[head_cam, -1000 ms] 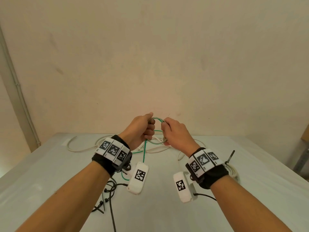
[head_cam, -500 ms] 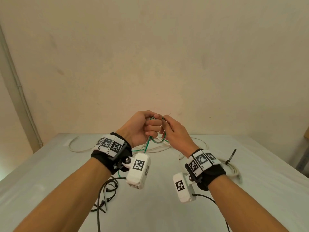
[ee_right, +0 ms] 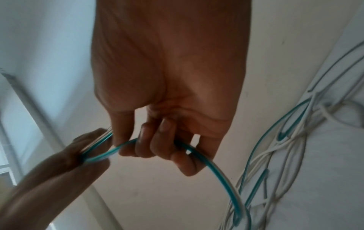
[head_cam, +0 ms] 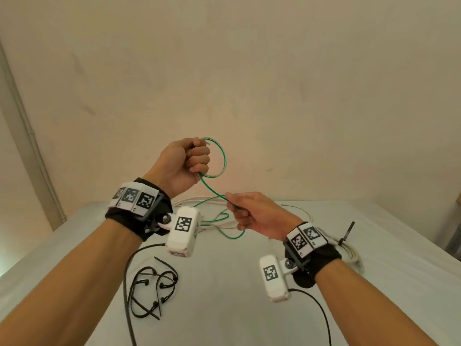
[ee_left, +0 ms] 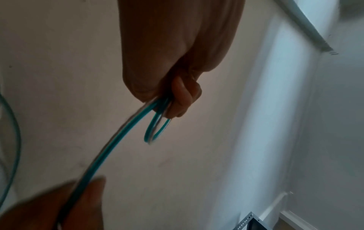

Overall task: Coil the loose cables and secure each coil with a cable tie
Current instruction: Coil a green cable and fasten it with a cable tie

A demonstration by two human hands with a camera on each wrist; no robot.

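Two hands coil the green cable (left hand fisting loops, right hand gripping slack): next, another loop.

Black wristbands carry checkered tags and white camera pods.

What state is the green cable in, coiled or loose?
Partly coiled: left hand grips small loops of the green cable; the rest trails through right hand onto the table.

Cable ties were laid on the table, near left. Loose cables were spread behind; a coil lay right.
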